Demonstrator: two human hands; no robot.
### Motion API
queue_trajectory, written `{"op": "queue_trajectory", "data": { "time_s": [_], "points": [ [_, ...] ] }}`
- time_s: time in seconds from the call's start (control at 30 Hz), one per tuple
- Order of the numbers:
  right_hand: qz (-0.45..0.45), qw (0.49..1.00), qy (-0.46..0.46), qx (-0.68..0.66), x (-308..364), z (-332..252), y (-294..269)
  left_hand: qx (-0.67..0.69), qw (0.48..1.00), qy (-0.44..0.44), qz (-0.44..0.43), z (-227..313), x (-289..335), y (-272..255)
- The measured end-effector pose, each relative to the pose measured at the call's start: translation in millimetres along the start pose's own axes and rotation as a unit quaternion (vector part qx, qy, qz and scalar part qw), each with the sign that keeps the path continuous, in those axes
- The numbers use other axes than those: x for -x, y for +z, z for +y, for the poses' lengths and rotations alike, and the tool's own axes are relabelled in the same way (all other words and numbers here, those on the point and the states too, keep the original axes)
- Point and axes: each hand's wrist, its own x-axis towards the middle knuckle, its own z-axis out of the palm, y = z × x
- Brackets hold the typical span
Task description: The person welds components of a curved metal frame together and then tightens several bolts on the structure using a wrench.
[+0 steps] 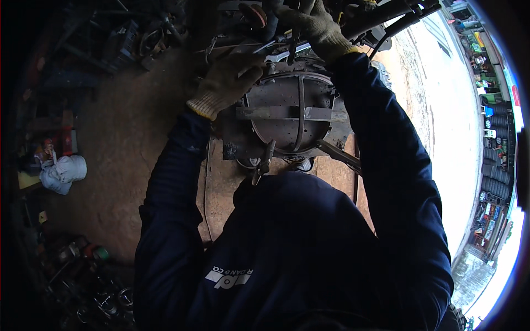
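Both my hands wear pale knit work gloves. My left hand [229, 83] is at the left of a metal bench, thumb apart from its fingers and nothing visible in its grasp. My right hand [323, 33] is farther off, its fingers bent round a dark, long metal tool [295, 36] whose exact kind I cannot make out. Below that tool lies a silver wrench [287, 54], between my two hands. Nearer me stands a dark metal plate with a round ring frame [301, 113], crossed by two flat bars.
A clamp-like metal handle [265, 163] sticks out at the plate's near edge, and a flat metal arm [339, 154] juts out right of it. A white bundle [65, 172] lies at the left. Dark metal parts [105, 298] crowd the lower left. Stacked tyres [497, 160] line the far right.
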Motion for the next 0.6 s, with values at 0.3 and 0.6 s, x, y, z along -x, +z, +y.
{"op": "queue_trajectory", "data": {
  "time_s": [0.3,0.6],
  "points": [
    [-0.085,0.990,0.023,0.113,13.9,-2.6,7.4,-0.372,0.879,0.284,0.091,7.0,-78.3,25.7],
    [-0.283,0.863,0.048,0.416,62.1,79.2,-98.9,0.194,0.959,-0.146,0.149,11.7,-76.0,20.6]
  ]
}}
